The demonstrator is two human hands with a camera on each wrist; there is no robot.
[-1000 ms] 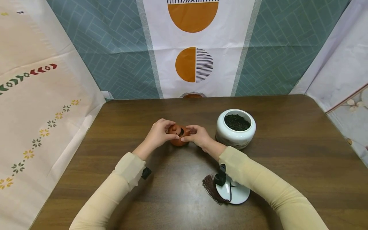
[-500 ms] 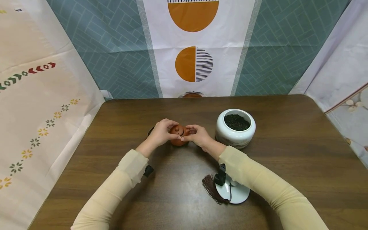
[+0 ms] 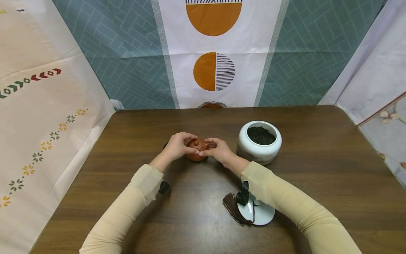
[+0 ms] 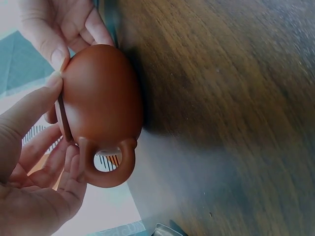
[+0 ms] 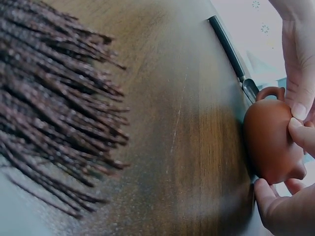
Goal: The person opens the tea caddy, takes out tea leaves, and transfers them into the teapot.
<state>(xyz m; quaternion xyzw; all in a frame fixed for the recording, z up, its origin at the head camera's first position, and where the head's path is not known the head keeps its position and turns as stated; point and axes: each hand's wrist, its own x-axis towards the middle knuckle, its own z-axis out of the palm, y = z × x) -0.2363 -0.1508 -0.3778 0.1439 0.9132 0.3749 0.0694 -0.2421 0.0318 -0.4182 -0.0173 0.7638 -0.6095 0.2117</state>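
Between both hands stands a small reddish-brown clay teapot (image 3: 197, 157), upright on the table. Its round lid (image 3: 196, 143) lies over the opening, knob up; whether it sits fully flush I cannot tell. My left hand (image 3: 177, 146) pinches the lid's edge with thumb and fingers, above the looped teapot handle (image 4: 129, 164). From the other side my right hand (image 3: 219, 151) grips the pot around its spout (image 5: 297, 171), thumb at the rim. The two thumb tips meet at the front of the rim.
A white jar (image 3: 258, 150) of dark tea leaves stands right of the pot. Nearer, beneath the right forearm, lies a white disc-shaped lid (image 3: 264, 216) with a brown tassel (image 3: 234, 209). A dark-handled spoon (image 5: 227, 48) lies behind the left hand.
My left hand has shifted slightly right with the teapot lid, which now covers the dark opening seen a second ago. The right hand keeps its place.
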